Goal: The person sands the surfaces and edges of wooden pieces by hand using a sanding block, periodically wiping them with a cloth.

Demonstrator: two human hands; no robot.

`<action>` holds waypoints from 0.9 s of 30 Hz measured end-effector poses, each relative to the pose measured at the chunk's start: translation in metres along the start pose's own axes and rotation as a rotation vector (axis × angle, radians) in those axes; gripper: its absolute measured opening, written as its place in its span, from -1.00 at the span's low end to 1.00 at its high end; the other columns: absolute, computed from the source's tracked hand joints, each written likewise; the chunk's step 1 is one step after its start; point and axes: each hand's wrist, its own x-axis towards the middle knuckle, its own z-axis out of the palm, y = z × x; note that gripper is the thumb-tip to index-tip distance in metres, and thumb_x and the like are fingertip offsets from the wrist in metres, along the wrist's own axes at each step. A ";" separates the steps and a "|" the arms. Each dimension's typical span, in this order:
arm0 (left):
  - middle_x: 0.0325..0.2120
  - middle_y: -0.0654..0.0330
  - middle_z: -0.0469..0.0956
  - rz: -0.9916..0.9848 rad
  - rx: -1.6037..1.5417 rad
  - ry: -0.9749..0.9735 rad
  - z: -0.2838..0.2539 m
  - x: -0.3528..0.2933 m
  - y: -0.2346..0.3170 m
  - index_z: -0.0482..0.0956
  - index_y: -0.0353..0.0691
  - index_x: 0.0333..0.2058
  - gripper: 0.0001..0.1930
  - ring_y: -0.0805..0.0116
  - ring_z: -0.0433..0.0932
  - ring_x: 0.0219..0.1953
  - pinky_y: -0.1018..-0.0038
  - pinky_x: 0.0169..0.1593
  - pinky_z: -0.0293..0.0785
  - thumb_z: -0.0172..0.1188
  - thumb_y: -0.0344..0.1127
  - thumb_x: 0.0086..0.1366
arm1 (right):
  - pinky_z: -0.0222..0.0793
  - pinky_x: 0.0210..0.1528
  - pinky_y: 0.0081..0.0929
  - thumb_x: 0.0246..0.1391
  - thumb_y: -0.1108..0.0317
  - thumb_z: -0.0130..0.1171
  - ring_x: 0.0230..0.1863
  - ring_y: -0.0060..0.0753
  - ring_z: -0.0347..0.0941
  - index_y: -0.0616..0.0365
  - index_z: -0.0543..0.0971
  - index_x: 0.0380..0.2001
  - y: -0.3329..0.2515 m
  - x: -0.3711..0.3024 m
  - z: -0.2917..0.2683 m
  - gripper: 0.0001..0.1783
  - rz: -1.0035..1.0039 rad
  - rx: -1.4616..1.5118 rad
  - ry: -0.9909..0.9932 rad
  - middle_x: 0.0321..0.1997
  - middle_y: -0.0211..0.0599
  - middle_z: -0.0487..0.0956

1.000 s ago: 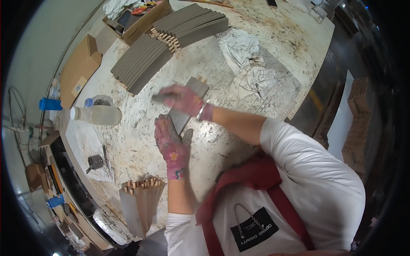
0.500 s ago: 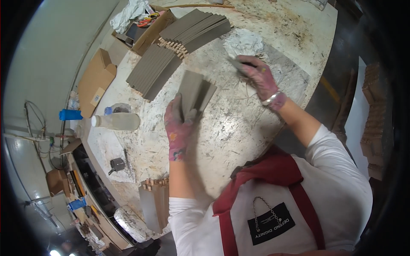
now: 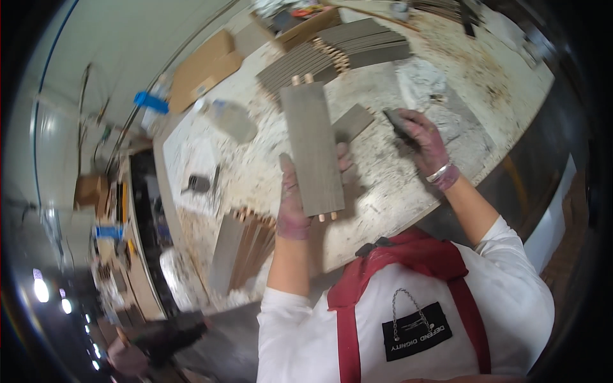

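Nearest, the pink-gloved left hand (image 3: 294, 207) is partly closed around a long, flat grey-brown board (image 3: 311, 147) with pale wooden pegs (image 3: 309, 78) at both ends; its digits show at both long edges, and the board seems raised above the pale, dirt-flecked tabletop (image 3: 396, 198). Beside that forearm stands a cluster of pegged grey-brown boards (image 3: 239, 252). The pink-gloved right hand (image 3: 428, 142) is curled around a small, dark, flat block (image 3: 397, 124), well apart from the board. The step in hand looks like handling the board one-handed, its broad face uppermost; the next move would call for a steady left grip. Farther off, a second grey-brown board (image 3: 354, 122) lies on the tabletop, then fanned rows of grey-brown boards (image 3: 370, 41).
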 end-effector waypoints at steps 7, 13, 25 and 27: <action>0.14 -0.07 0.45 0.126 1.021 0.722 0.050 -0.142 0.035 0.23 -0.35 0.34 -0.38 0.17 0.49 0.04 0.33 0.10 0.48 0.10 -0.20 0.39 | 0.49 -0.10 -0.57 0.28 0.23 0.24 -0.16 -0.62 0.52 0.17 0.55 0.11 0.007 0.006 0.014 -0.60 0.031 0.014 -0.132 -0.10 -0.43 0.62; -0.04 0.14 0.61 0.417 1.170 1.017 0.111 -0.239 0.109 0.27 -0.34 0.35 -0.32 0.57 0.60 -0.28 0.70 -0.23 0.55 -0.01 -0.71 0.20 | 0.45 -0.04 -0.57 0.26 0.22 0.26 -0.13 -0.61 0.50 0.22 0.56 0.09 0.022 0.004 0.029 -0.58 0.036 -0.022 -0.222 -0.06 -0.42 0.61; 0.30 -0.10 0.34 -0.084 2.314 0.998 0.046 -0.255 0.113 0.18 -0.10 0.43 -0.11 0.01 0.41 0.28 0.25 0.26 0.41 0.42 -0.26 0.15 | 0.39 0.06 -0.55 0.29 0.20 0.19 -0.06 -0.55 0.47 0.21 0.57 0.08 0.020 -0.012 0.026 -0.60 0.038 -0.262 -0.223 -0.05 -0.42 0.60; 0.32 -0.14 0.27 -0.284 2.389 1.051 0.047 -0.249 0.096 0.12 -0.05 0.45 -0.03 -0.12 0.36 0.30 0.19 0.29 0.38 0.46 -0.22 0.10 | 0.42 0.01 -0.57 0.29 0.21 0.19 -0.10 -0.57 0.48 0.20 0.56 0.11 0.021 -0.014 0.023 -0.59 0.055 -0.236 -0.201 -0.05 -0.41 0.60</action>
